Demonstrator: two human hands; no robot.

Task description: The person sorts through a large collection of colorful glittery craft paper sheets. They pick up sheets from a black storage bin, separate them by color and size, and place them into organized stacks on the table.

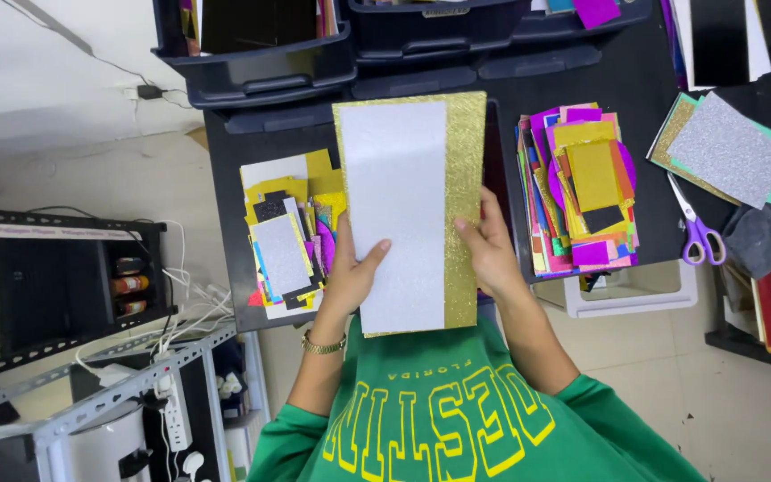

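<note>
I hold two stacked sheets upright over the black table (225, 178): a white glitter sheet (394, 196) lies on top of a larger gold glitter sheet (466, 161), whose right strip shows. My left hand (350, 272) grips the lower left of the white sheet, thumb on its face. At the lower right edge, my right hand (488, 245) pinches the gold sheet. A gold bracelet (323, 344) is on my left wrist.
A pile of mixed paper scraps (283, 245) lies left of the sheets, a taller colourful stack (582, 187) right. Purple scissors (698, 228) and silver glitter sheets (729, 147) sit far right. Dark drawer bins (261, 62) line the back. A metal shelf (91, 393) stands lower left.
</note>
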